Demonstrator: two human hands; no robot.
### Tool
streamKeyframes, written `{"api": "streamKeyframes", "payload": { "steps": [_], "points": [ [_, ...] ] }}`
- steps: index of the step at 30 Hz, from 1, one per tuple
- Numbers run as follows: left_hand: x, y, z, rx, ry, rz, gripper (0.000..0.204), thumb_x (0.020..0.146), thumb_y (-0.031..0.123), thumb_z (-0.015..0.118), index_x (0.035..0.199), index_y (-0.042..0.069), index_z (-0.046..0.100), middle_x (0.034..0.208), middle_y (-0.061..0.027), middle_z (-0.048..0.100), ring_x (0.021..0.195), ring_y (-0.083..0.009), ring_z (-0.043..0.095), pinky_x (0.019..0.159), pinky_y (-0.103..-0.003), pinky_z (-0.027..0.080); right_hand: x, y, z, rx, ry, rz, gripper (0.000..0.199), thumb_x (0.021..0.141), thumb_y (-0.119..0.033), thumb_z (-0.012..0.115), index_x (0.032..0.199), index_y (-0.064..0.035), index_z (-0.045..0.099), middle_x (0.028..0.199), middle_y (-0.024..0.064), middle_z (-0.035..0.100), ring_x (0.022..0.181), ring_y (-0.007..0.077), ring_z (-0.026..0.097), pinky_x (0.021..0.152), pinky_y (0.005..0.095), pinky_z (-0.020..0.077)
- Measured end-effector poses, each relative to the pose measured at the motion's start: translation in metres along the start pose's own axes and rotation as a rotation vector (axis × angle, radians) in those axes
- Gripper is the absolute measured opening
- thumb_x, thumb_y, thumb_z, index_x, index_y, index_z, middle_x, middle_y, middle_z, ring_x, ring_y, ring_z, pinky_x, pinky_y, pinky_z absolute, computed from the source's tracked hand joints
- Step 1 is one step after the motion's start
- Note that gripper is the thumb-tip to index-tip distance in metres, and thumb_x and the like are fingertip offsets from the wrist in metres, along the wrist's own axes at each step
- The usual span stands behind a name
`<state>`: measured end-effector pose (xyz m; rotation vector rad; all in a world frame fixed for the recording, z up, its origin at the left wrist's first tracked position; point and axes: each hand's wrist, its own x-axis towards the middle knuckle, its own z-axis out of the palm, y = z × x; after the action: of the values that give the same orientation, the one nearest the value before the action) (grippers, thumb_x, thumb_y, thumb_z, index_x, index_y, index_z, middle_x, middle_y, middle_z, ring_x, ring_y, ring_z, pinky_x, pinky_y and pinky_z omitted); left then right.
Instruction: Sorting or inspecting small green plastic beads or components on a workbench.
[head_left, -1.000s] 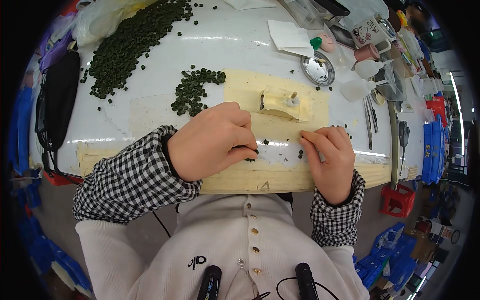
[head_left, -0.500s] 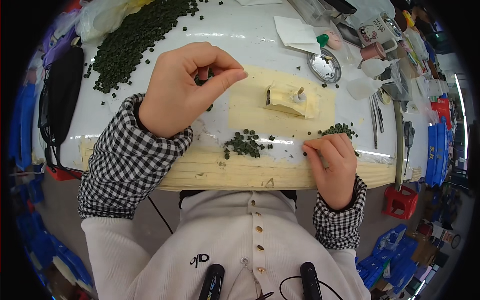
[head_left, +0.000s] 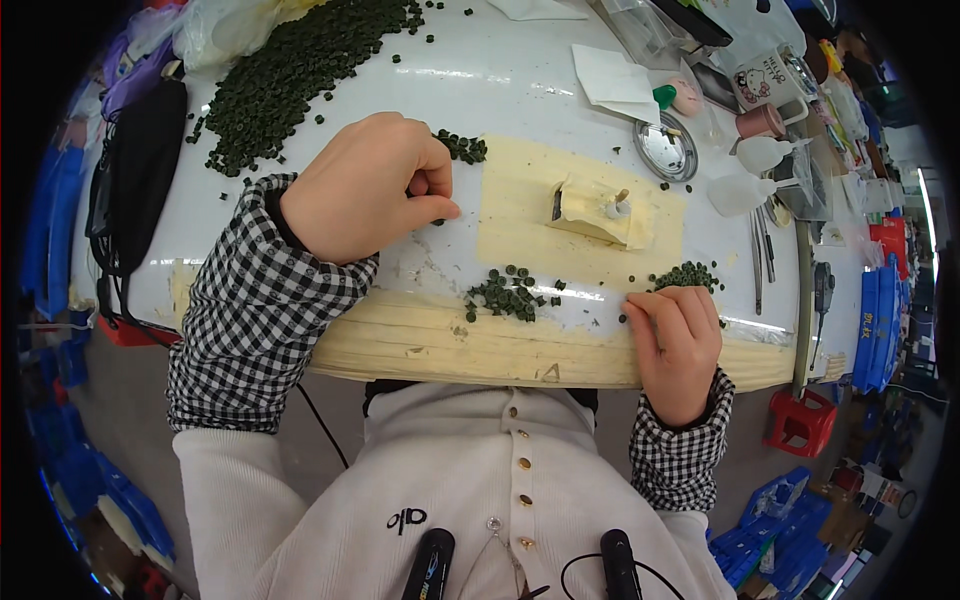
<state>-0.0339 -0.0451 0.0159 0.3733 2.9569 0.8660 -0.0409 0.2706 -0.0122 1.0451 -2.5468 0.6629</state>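
Note:
My left hand [head_left: 368,188] is closed low over the white table, fingers curled and thumb tip down. A small dark green cylindrical piece [head_left: 439,222] shows beneath its fingertips; whether they grip it is hidden. Just beyond lies a small cluster of these pieces [head_left: 462,147]. My right hand [head_left: 680,340] rests near the front edge, thumb and forefinger closed; anything between them is too small to make out. A small pile of green pieces [head_left: 690,276] lies right behind it, and another pile [head_left: 503,295] lies between my hands.
A tape-covered block [head_left: 597,213] with a small upright peg [head_left: 621,197] stands on yellow paper [head_left: 515,215]. A large heap of green pieces [head_left: 290,85] covers the far left. At right are a round metal dish [head_left: 666,150], squeeze bottles [head_left: 735,195] and tweezers [head_left: 757,265].
My left hand has drawn back from the edge of the yellow paper and lowered to the table, its fingers curling in. My right hand stays nearly in place. The view has shifted slightly.

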Motion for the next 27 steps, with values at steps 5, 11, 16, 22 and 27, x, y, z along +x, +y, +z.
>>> {"api": "streamKeyframes", "payload": {
  "steps": [5, 11, 16, 22, 27],
  "points": [
    [0.000, 0.003, 0.004, -0.034, 0.011, 0.022, 0.010, 0.073, 0.005, 0.072, 0.075, 0.001, 0.064, 0.069, -0.0082, 0.058, 0.070, -0.0229, 0.055, 0.063, -0.033, 0.046, 0.000, -0.002, -0.002, 0.178, 0.016, 0.094, 0.015, 0.073, 0.006, 0.072, 0.081, 0.0000, 0.060, 0.081, 0.0120, 0.063, 0.075, 0.0281, 0.060, 0.066, 0.0349, 0.0489],
    [-0.002, 0.005, 0.010, -0.003, 0.133, 0.132, 0.008, 0.073, 0.002, 0.069, 0.076, 0.000, 0.061, 0.071, -0.0095, 0.058, 0.071, -0.0226, 0.057, 0.063, -0.032, 0.046, 0.009, -0.016, -0.011, 0.366, 0.055, 0.164, 0.015, 0.076, 0.010, 0.069, 0.088, 0.0019, 0.063, 0.084, 0.0146, 0.066, 0.073, 0.0259, 0.064, 0.066, 0.0299, 0.0500],
    [0.002, 0.023, 0.002, -0.224, 0.109, -0.036, 0.006, 0.080, 0.002, 0.066, 0.083, -0.001, 0.062, 0.077, -0.0070, 0.063, 0.070, -0.0121, 0.059, 0.063, -0.024, 0.046, 0.023, -0.020, -0.009, 0.704, -0.020, 0.165, 0.022, 0.079, 0.010, 0.066, 0.100, 0.0037, 0.066, 0.087, 0.0120, 0.068, 0.077, 0.0194, 0.065, 0.071, 0.0284, 0.0512],
    [-0.003, 0.033, 0.024, -1.085, 0.027, -0.025, 0.012, 0.091, 0.006, 0.062, 0.100, -0.003, 0.065, 0.087, -0.0053, 0.067, 0.075, -0.0090, 0.062, 0.069, -0.021, 0.051, 0.035, -0.030, 0.000, 1.293, -0.147, 0.402, 0.021, 0.086, 0.009, 0.061, 0.107, 0.0072, 0.064, 0.098, 0.0131, 0.068, 0.092, 0.0192, 0.067, 0.084, 0.0296, 0.0543],
    [-0.006, 0.038, 0.026, -1.352, -0.175, -0.138, 0.016, 0.092, 0.006, 0.062, 0.105, -0.002, 0.064, 0.093, -0.0100, 0.069, 0.080, -0.0125, 0.066, 0.073, -0.024, 0.055, 0.038, -0.028, 0.010, 1.484, -0.144, 0.398, 0.021, 0.087, 0.010, 0.061, 0.108, 0.0069, 0.063, 0.099, 0.0144, 0.068, 0.094, 0.0195, 0.067, 0.086, 0.0297, 0.0541]
  ]
}}
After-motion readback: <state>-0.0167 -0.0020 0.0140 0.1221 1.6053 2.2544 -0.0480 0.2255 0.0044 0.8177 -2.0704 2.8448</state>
